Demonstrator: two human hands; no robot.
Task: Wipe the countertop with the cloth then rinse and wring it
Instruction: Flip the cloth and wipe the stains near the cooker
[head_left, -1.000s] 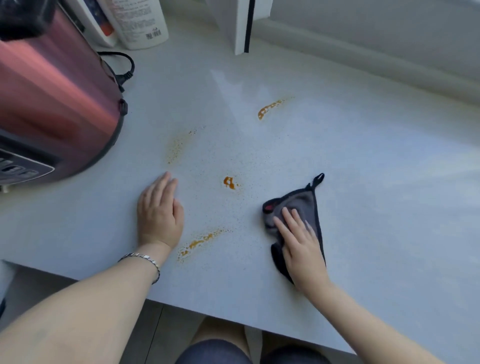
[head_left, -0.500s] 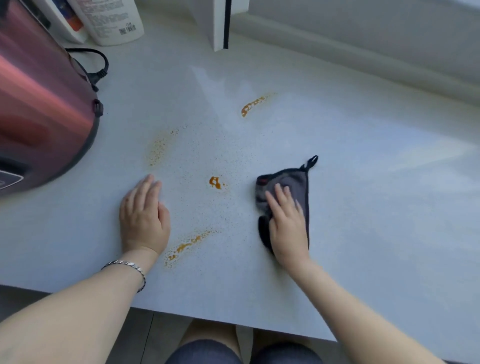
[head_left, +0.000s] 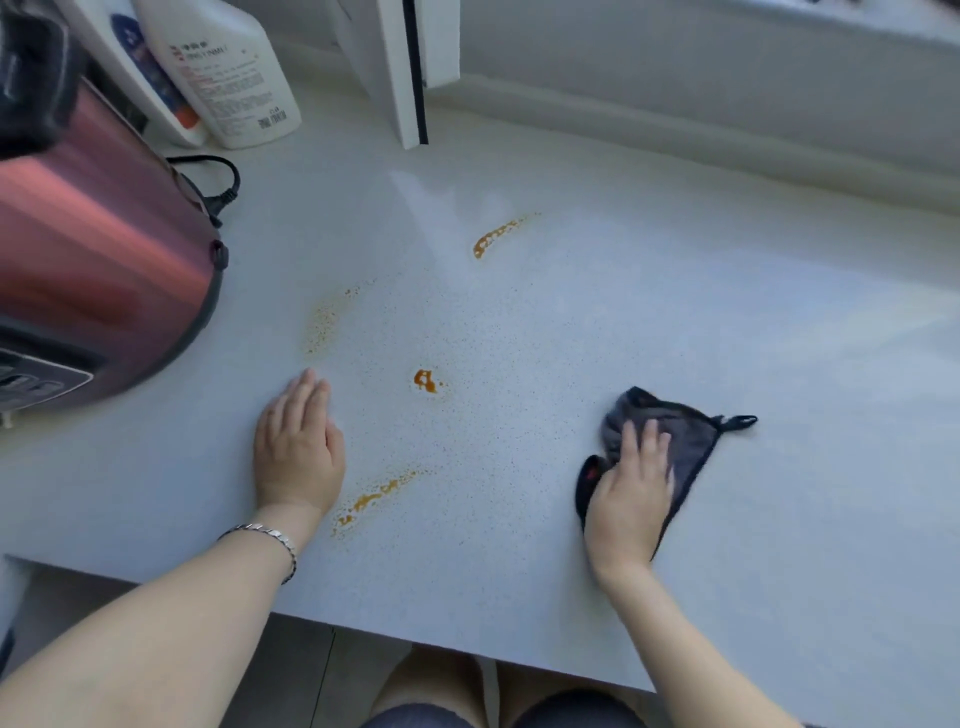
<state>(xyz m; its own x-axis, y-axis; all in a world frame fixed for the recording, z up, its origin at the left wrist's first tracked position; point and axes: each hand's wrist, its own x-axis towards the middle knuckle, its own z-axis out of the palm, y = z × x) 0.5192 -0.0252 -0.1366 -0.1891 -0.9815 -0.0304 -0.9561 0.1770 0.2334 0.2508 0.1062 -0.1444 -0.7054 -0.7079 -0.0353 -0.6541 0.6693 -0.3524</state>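
A pale speckled countertop (head_left: 571, 322) carries several orange-brown stains: a streak at the back (head_left: 493, 240), a blot in the middle (head_left: 426, 382), a smear near the front (head_left: 376, 496) and a faint dusting on the left (head_left: 327, 317). A dark grey cloth (head_left: 685, 441) with black trim and a hanging loop lies right of the stains. My right hand (head_left: 628, 493) presses flat on the cloth, fingers spread over it. My left hand (head_left: 296, 447) rests palm down on the bare counter, left of the front smear, holding nothing.
A reddish cooker (head_left: 93, 270) with a black cord (head_left: 218, 182) fills the left side. White bottles (head_left: 228, 78) stand at the back left, a white panel (head_left: 405, 67) at the back centre. A raised ledge (head_left: 727, 140) runs along the back. The counter's front edge (head_left: 467, 644) lies above my knees.
My right hand has slid the cloth to the right, farther from the middle blot, and the cloth's loop now points right. My left hand stays flat in the same place.
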